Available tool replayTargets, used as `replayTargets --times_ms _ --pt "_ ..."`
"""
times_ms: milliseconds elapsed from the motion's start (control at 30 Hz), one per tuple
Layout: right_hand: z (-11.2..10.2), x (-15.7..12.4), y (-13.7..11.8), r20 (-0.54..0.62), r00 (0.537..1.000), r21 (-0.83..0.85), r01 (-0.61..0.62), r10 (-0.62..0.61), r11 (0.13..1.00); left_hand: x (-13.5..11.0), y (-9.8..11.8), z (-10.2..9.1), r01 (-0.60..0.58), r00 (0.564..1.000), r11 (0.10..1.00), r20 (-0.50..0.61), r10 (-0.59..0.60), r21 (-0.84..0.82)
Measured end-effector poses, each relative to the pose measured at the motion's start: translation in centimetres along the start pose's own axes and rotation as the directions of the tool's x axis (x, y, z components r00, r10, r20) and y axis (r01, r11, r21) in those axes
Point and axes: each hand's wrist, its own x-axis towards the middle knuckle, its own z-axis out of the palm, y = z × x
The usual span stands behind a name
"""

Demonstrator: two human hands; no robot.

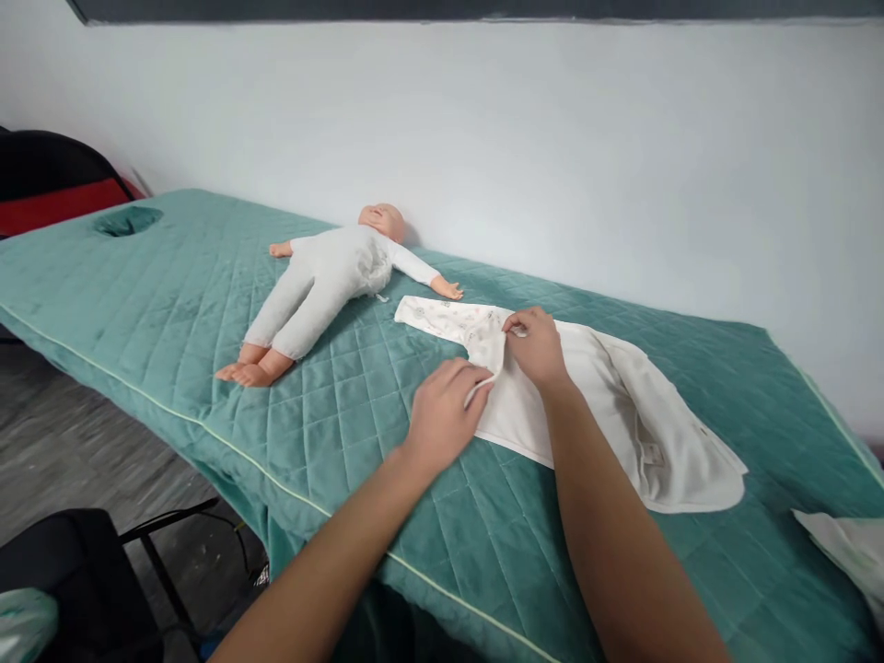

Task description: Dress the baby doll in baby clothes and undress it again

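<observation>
Garment (598,378): we find it white, spread right of the frame's centre, its sleeve with a small printed pattern extending toward the upper middle.
Left hand (448,405): we see it near the centre, thumb and fingers pinching a folded edge of the garment.
Right hand (537,345): we observe it just right of centre, fingertips gripping the same part of the garment farther up.
Doll (342,258): we note it on its back, left of the upper centre, one hand near the patterned sleeve, feet toward the lower left.
Quilted cover (373,396): we trace it, green, beneath doll and garment, across the frame.
Pale cloth (856,552): we see part of it at the lower right edge.
</observation>
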Motion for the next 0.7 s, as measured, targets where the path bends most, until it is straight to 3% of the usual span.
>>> replayTargets --times_ms 200,333,500,700 --pt "-1.0 -0.5 1.2 -0.13 0.971 0.072 -0.193 0.201 0.979 -1.2 2.8 1.5 -0.135 0.984 0.977 0.14 0.113 0.162" --pt "-1.5 -0.8 0.7 -0.003 0.931 0.035 -0.364 0.365 0.931 -1.8 2.9 1.3 -0.141 0.978 0.972 0.176 0.109 0.185" --pt "-1.7 -1.3 -0.4 0.176 0.928 -0.139 -0.306 0.327 0.942 -2.2 2.5 1.2 -0.128 0.975 0.98 0.2 0.096 0.154" --pt "-2.0 -1.3 0.4 0.052 0.931 -0.154 -0.349 0.36 0.924 -2.2 2.5 1.2 -0.086 0.973 0.976 0.228 0.039 0.2"
